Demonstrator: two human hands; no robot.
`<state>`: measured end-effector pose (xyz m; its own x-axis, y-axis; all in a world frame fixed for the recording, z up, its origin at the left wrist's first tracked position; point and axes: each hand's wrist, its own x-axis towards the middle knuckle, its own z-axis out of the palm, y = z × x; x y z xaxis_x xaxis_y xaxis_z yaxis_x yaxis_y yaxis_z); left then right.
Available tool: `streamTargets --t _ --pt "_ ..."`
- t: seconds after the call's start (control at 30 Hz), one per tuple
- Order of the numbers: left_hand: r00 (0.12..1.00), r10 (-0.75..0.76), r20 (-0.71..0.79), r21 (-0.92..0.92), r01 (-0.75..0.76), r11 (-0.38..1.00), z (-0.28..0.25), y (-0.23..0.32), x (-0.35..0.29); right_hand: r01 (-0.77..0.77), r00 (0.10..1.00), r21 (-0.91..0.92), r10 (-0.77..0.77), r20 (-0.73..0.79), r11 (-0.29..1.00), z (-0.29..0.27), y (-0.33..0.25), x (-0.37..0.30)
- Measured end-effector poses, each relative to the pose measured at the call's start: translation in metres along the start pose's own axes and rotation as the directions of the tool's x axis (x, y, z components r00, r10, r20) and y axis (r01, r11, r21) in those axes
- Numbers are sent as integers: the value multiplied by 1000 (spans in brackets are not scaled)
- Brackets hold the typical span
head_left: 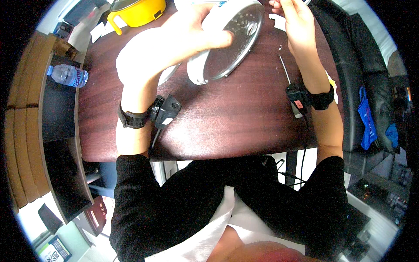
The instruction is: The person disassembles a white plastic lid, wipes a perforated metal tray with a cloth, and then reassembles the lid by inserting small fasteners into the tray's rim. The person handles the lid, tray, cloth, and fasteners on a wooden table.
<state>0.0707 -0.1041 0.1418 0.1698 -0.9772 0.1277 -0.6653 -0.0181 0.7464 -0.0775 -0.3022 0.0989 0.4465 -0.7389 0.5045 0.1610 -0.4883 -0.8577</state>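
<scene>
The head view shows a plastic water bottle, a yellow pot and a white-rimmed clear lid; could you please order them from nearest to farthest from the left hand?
1. White-rimmed clear lid: touching the left hand, under its thumb.
2. Yellow pot: to the hand's left, near the picture's top edge.
3. Plastic water bottle: farthest, well over on the left side.

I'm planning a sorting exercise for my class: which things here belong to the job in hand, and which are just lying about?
Likely part of the job:
clear, white-rimmed disc, gripped by the left hand
thin-shafted tool lying near the right hand

Seemingly lying about:
yellow pot, untouched
water bottle on the left
blue strapped item on the black seat
</scene>
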Motion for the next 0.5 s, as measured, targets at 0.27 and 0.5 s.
streamTargets --t 0.27,0.5 --pt "998 12 55 168 -21 986 13 15 -10 -7 997 196 -8 76 980 19 0 -2" --pt "997 43 69 162 -54 985 15 32 -18 91 991 299 -56 -124 950 17 -16 -13"
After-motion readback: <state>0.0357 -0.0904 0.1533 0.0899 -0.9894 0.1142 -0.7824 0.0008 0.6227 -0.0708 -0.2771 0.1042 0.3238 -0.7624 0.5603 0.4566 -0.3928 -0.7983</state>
